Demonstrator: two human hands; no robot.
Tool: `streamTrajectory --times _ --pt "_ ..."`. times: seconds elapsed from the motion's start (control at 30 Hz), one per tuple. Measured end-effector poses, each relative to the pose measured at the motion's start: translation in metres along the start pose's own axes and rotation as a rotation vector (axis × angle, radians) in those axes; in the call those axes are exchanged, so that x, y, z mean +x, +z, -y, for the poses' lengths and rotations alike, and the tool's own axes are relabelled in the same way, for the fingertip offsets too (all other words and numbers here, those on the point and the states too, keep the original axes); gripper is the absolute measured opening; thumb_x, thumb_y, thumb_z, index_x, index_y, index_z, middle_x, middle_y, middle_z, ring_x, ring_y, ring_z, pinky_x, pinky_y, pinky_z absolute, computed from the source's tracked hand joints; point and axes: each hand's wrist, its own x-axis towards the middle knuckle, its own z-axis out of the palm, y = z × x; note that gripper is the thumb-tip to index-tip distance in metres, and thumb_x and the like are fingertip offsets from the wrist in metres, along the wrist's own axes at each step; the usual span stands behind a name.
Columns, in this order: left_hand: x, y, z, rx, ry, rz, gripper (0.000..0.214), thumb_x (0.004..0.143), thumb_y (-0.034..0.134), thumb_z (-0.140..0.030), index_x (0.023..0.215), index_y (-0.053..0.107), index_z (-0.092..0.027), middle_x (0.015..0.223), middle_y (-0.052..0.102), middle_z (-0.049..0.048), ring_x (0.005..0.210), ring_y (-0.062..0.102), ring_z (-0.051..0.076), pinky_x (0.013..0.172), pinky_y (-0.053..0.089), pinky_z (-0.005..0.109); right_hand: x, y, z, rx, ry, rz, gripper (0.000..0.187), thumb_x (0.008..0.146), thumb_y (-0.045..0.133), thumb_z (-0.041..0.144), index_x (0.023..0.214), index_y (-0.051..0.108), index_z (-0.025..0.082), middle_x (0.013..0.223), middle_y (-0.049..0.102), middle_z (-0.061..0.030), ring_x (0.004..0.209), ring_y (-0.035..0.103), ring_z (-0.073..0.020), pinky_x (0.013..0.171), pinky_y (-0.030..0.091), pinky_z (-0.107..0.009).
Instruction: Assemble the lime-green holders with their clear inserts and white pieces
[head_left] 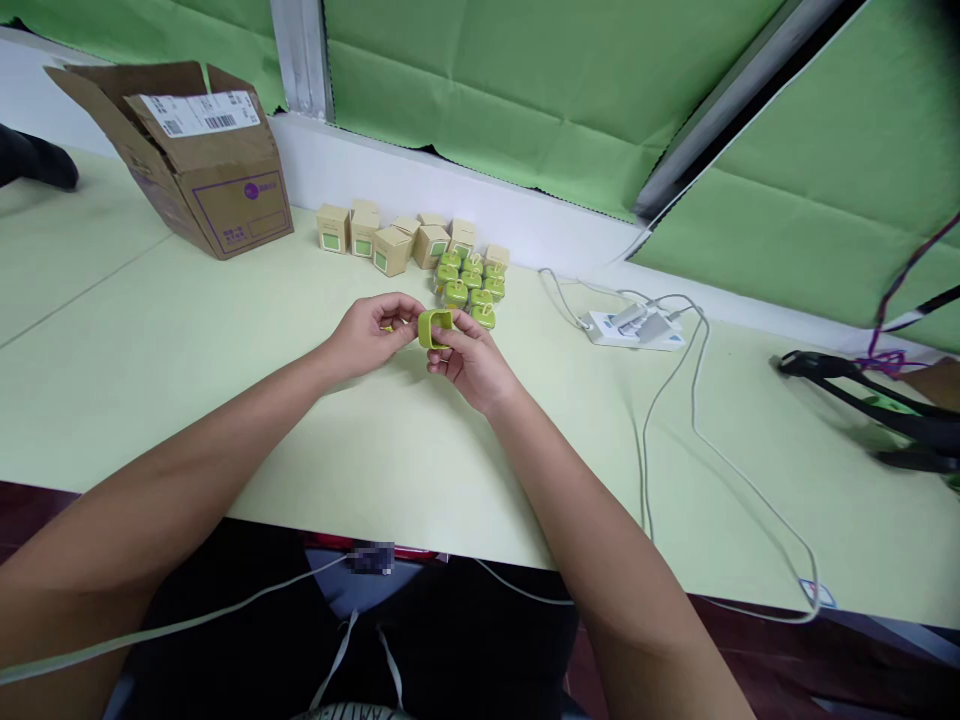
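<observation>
The right hand [474, 358] is pinching the hollow green piece [425, 330] above the bench [360, 450]; the left hand [369, 335] is curling just beside it, and its grip I cannot tell.

Single head-worn view: from above near edge of table [360, 460], facing forward and down, white wall [555, 224] beyond.

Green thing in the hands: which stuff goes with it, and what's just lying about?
Probably belongs:
hollow green piece, in the right hand
green cases nearby
small cardboard boxes

Probably just lying about:
power strip
white cable
big open carton, though I can't be sure
</observation>
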Motion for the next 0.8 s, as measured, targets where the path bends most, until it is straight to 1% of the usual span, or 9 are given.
streamTrajectory --times 0.23,0.33,0.43,0.5,0.57,0.63,0.7,0.73,0.8 --pt "0.000 -0.003 0.000 0.066 -0.004 0.016 0.028 0.088 0.071 -0.042 0.099 0.076 -0.017 0.089 0.074 0.0055 0.080 0.065 0.016 0.070 0.052 0.027 0.001 0.000 -0.004 -0.020 -0.006 -0.074 0.047 0.064 0.092 0.044 0.096 0.064 0.026 0.082 0.068 0.0064 0.063 0.060 -0.0080 0.059 0.051 -0.022" --pt "0.000 -0.004 0.001 0.037 -0.022 -0.005 0.023 0.087 0.070 -0.039 0.094 0.072 -0.017 0.086 0.070 0.0047 0.069 0.060 0.013 0.061 0.049 0.026 0.003 -0.001 -0.004 -0.004 -0.025 -0.067 0.045 0.066 0.089 0.046 0.098 0.064 0.026 0.088 0.070 0.0047 0.067 0.063 -0.0097 0.060 0.052 -0.023" --pt "0.004 -0.005 0.004 -0.053 -0.067 -0.072 0.021 0.085 0.072 -0.039 0.091 0.066 -0.019 0.077 0.062 0.0017 0.057 0.052 0.011 0.051 0.044 0.026 0.008 -0.007 -0.009 -0.061 -0.069 -0.087 0.040 0.077 0.078 0.055 0.101 0.065 0.026 0.098 0.074 -0.0002 0.078 0.068 -0.0149 0.065 0.056 -0.028" --pt "0.007 -0.007 0.006 -0.100 -0.079 -0.139 0.024 0.085 0.074 -0.040 0.089 0.062 -0.020 0.074 0.059 0.0003 0.055 0.049 0.010 0.050 0.044 0.026 0.012 -0.012 -0.017 -0.249 -0.160 -0.147 0.036 0.084 0.069 0.055 0.103 0.066 0.025 0.106 0.075 -0.0052 0.091 0.069 -0.0200 0.073 0.059 -0.034" --pt "0.010 -0.010 0.008 -0.130 -0.075 -0.210 0.026 0.087 0.074 -0.042 0.088 0.059 -0.021 0.074 0.058 -0.0002 0.055 0.049 0.009 0.050 0.045 0.025 0.015 -0.016 -0.027 -0.557 -0.320 -0.172 0.033 0.088 0.066 0.048 0.110 0.069 0.024 0.118 0.075 -0.0106 0.107 0.068 -0.0257 0.087 0.061 -0.043" --pt "0.014 -0.013 0.011 -0.147 -0.071 -0.273 0.027 0.090 0.072 -0.042 0.087 0.056 -0.021 0.073 0.056 -0.0013 0.055 0.047 0.009 0.051 0.044 0.025 0.016 -0.016 -0.039 -0.854 -0.481 -0.110 0.038 0.090 0.065 0.039 0.123 0.071 0.021 0.135 0.070 -0.0158 0.127 0.063 -0.0310 0.107 0.055 -0.052" --pt "0.016 -0.016 0.014 -0.151 -0.077 -0.317 0.025 0.094 0.070 -0.040 0.087 0.054 -0.022 0.069 0.052 -0.0031 0.054 0.045 0.009 0.052 0.044 0.024 0.015 -0.012 -0.048 -1.050 -0.561 -0.007 0.049 0.093 0.063 0.033 0.139 0.067 0.018 0.153 0.060 -0.0195 0.144 0.053 -0.0345 0.122 0.043 -0.058" --pt "0.017 -0.017 0.015 -0.151 -0.084 -0.333 0.024 0.095 0.069 -0.038 0.087 0.053 -0.022 0.067 0.050 -0.0039 0.053 0.045 0.009 0.052 0.043 0.024 0.014 -0.008 -0.052 -1.115 -0.569 0.033 0.053 0.095 0.061 0.032 0.145 0.063 0.017 0.159 0.054 -0.0209 0.149 0.048 -0.0357 0.125 0.040 -0.059" --pt "0.018 -0.017 0.016 -0.150 -0.099 -0.356 0.023 0.097 0.066 -0.034 0.086 0.051 -0.022 0.065 0.047 -0.0050 0.052 0.045 0.009 0.051 0.042 0.024 0.013 0.000 -0.056 -1.214 -0.559 0.088 0.057 0.098 0.059 0.032 0.153 0.057 0.016 0.166 0.046 -0.0225 0.155 0.042 -0.0369 0.127 0.038 -0.060"
